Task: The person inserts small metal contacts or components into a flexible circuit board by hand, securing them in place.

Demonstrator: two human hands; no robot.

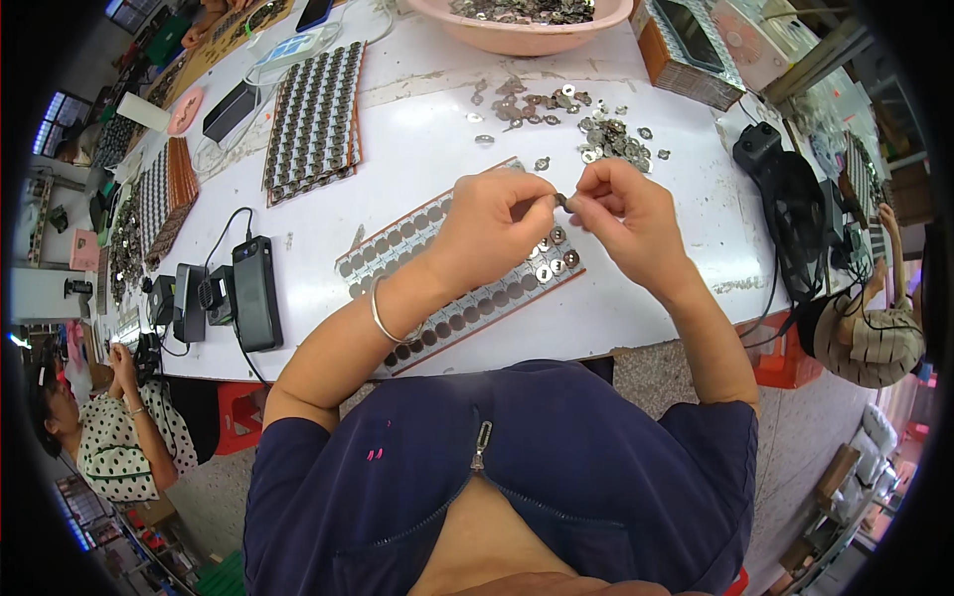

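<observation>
- Navy top (pixel 596 437), six o'clock
- Left hand (pixel 492 226), right hand (pixel 628 221): fingertips pinched together on one small dark piece (pixel 561 200)
- Pink basin (pixel 527 40), twelve o'clock: metal pieces (pixel 522 11) inside

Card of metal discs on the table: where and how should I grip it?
I'd take the card by its right near corner, coming in from the right and pinching the brown edge, not the discs: it lies flat, that corner is uncovered, and the left forearm crosses over the opposite end.
</observation>
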